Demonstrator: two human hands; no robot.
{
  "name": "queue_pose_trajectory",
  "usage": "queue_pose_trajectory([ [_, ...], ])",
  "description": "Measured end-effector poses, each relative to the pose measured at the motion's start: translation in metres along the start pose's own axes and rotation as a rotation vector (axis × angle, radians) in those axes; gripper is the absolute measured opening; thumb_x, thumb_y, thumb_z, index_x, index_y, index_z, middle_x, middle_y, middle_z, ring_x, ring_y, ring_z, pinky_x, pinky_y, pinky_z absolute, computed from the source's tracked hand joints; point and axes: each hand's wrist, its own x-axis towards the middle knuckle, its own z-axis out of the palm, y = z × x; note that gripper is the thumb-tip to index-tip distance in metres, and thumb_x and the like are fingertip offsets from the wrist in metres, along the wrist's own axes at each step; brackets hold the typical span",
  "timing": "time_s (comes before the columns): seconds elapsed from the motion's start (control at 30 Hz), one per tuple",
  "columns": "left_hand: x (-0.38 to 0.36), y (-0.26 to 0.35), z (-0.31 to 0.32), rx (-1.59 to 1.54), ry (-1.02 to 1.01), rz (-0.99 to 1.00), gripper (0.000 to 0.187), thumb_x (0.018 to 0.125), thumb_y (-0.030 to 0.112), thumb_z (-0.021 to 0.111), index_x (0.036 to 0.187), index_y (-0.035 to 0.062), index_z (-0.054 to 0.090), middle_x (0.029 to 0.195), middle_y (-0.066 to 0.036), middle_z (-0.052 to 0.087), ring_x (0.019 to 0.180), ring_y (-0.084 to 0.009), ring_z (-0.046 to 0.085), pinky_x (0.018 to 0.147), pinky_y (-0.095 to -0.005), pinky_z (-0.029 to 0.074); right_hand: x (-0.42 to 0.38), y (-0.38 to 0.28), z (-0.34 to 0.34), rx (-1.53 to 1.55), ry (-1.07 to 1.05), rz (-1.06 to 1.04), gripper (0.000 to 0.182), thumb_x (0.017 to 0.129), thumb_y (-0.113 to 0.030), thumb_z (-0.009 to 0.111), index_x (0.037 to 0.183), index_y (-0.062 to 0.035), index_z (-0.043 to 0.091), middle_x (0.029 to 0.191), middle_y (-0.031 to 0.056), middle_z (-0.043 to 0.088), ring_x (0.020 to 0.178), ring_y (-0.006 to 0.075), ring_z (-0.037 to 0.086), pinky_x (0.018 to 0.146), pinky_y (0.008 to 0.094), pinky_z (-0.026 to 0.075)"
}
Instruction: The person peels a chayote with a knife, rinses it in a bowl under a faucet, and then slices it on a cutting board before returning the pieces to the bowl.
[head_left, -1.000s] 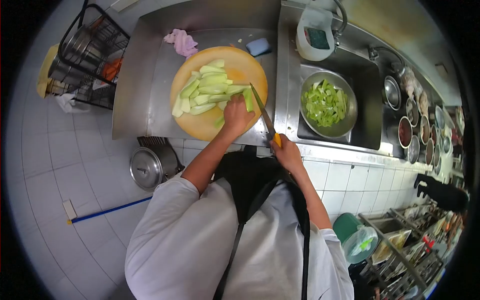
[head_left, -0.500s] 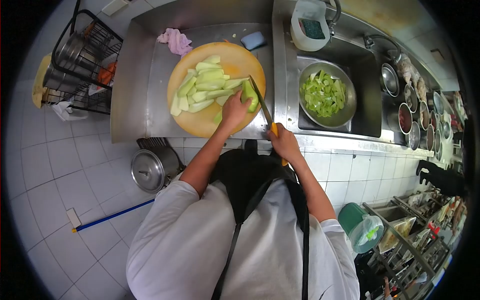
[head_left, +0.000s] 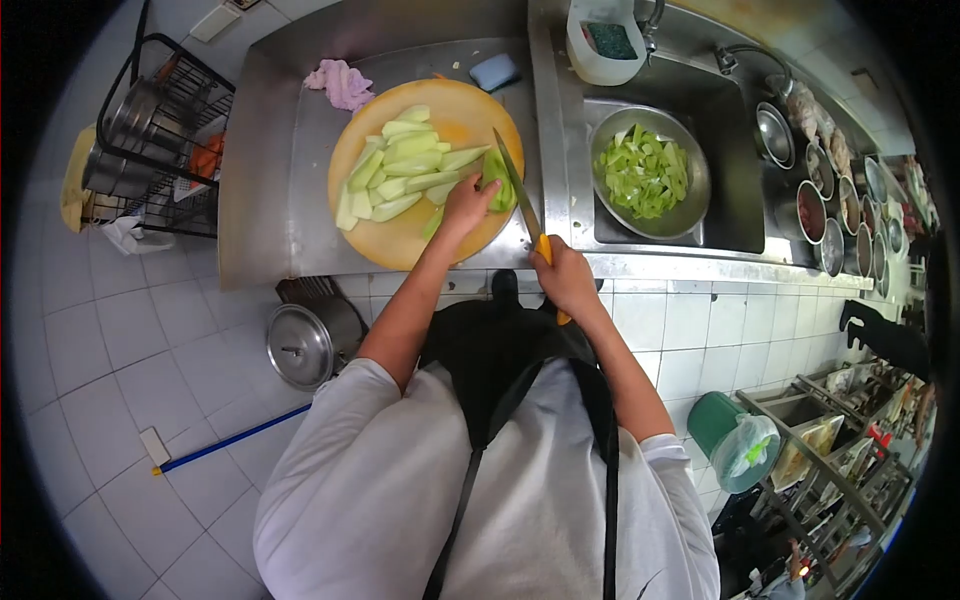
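Note:
My left hand [head_left: 468, 207] has its fingers closed on a green gourd piece [head_left: 498, 182] at the right side of the round wooden cutting board [head_left: 470, 108]. In my right hand [head_left: 567, 273] is the yellow handle of a kitchen knife [head_left: 524, 192]. Its long blade points away from me, over the board's right edge and just right of the gourd piece. Several long, pale green pieces [head_left: 412, 150] lie heaped over the middle and left of the board. My left fingers partly hide the held piece.
To the right, a metal bowl [head_left: 690, 215] of cut green vegetable sits in the sink [head_left: 735, 150]. Behind the board lie a pink cloth [head_left: 341, 84] and a blue sponge [head_left: 494, 72]. A lidded pot [head_left: 298, 345] stands on the floor, left of me.
The view has shifted slightly. The gourd piece has turned under my left hand and shows lengthwise pale lines. The knife stays in my right hand, its blade slightly steeper.

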Motion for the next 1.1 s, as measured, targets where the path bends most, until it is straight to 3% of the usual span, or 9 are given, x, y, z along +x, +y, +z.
queue_pose_trajectory([
  [0.37, -0.007, 0.010, 0.011, -0.181, 0.154, -0.067, 0.053, 0.091, 0.033, 0.071, 0.124, -0.0073, 0.061, 0.105, -0.022, 0.071, 0.085, -0.0297, 0.074, 0.059, -0.0365, 0.063, 0.003, -0.020, 0.015, -0.198, 0.169, -0.193, 0.022, 0.088, -0.017, 0.062, 0.095, 0.0006, 0.051, 0.066, 0.0254, 0.064, 0.065, 0.0451, 0.067, 0.060, 0.0552, 0.054],
  [0.47, -0.013, 0.019, 0.005, -0.248, 0.068, -0.110, 0.060, 0.092, 0.032, 0.072, 0.134, -0.0077, 0.054, 0.118, -0.022, 0.064, 0.090, -0.0273, 0.072, 0.061, -0.0349, 0.063, 0.010, -0.026, 0.019, -0.202, 0.155, -0.155, 0.024, 0.087, -0.015, 0.062, 0.099, 0.0022, 0.051, 0.069, 0.0274, 0.065, 0.066, 0.0476, 0.066, 0.063, 0.0569, 0.053],
  [0.57, -0.012, 0.017, 0.004, -0.244, 0.037, -0.126, 0.060, 0.092, 0.033, 0.071, 0.133, -0.0079, 0.055, 0.114, -0.022, 0.065, 0.090, -0.0270, 0.072, 0.061, -0.0343, 0.063, 0.015, -0.032, 0.017, -0.224, 0.168, -0.175, 0.023, 0.088, -0.016, 0.062, 0.096, 0.0024, 0.051, 0.068, 0.0275, 0.064, 0.065, 0.0470, 0.066, 0.062, 0.0566, 0.053],
  [0.67, -0.018, 0.021, 0.008, -0.239, 0.126, -0.070, 0.045, 0.094, 0.032, 0.068, 0.118, -0.0056, 0.064, 0.102, -0.020, 0.071, 0.082, -0.0277, 0.074, 0.058, -0.0352, 0.062, 0.022, -0.032, 0.020, -0.258, 0.167, -0.192, 0.020, 0.089, -0.015, 0.058, 0.094, 0.0019, 0.050, 0.065, 0.0255, 0.065, 0.062, 0.0444, 0.067, 0.060, 0.0539, 0.055],
  [0.97, -0.018, 0.018, 0.007, -0.197, 0.112, -0.051, 0.042, 0.095, 0.033, 0.067, 0.114, -0.0039, 0.065, 0.094, -0.019, 0.072, 0.077, -0.0273, 0.074, 0.059, -0.0347, 0.060, 0.034, -0.041, 0.026, -0.300, 0.174, -0.210, 0.021, 0.089, -0.016, 0.059, 0.094, 0.0033, 0.053, 0.067, 0.0253, 0.066, 0.063, 0.0443, 0.068, 0.060, 0.0536, 0.056],
  [1.1, -0.024, 0.023, 0.009, -0.106, 0.076, 0.023, 0.040, 0.095, 0.035, 0.065, 0.111, -0.0023, 0.067, 0.096, -0.024, 0.072, 0.082, -0.0366, 0.072, 0.070, -0.0436, 0.057, 0.043, -0.036, 0.039, -0.273, 0.181, -0.111, 0.021, 0.094, -0.019, 0.056, 0.097, 0.0015, 0.053, 0.070, 0.0282, 0.066, 0.068, 0.0471, 0.067, 0.065, 0.0570, 0.054],
])
